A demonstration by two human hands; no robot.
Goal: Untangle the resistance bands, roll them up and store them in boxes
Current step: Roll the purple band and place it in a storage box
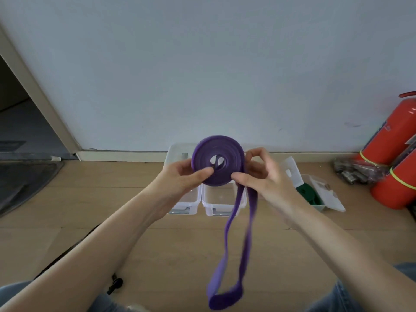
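A: Where do we stand with the purple band [218, 161]?

B: We hold it up in front of us, most of it wound into a flat coil above the boxes. Our left hand [184, 176] grips the coil, thumb across its face near the hole, fingers behind. Our right hand [258, 174] pinches the coil's lower right edge, where the loose tail [227, 262] runs off and hangs down in a long loop toward our knees.

A: So how do we finish the roll well?

B: We'd judge it best to keep the left thumb pressed on the face so the layers do not slip sideways, feed the tail flat with no twist, and hold light tension with the right fingers as we turn. Rubber springs back, so if either grip slackens the coil may unwind.

A: And then where does it go?

B: Two clear boxes [216, 203] sit open on the floor just below the coil. A third box [324, 194] to the right, lid up, already has a green band [308, 194] inside.

A: The room?

B: Light wood floor [112, 199], pale wall [202, 64] with a skirting board, a dark doorway on the left, and two red extinguishers [396, 154] leaning at the right.
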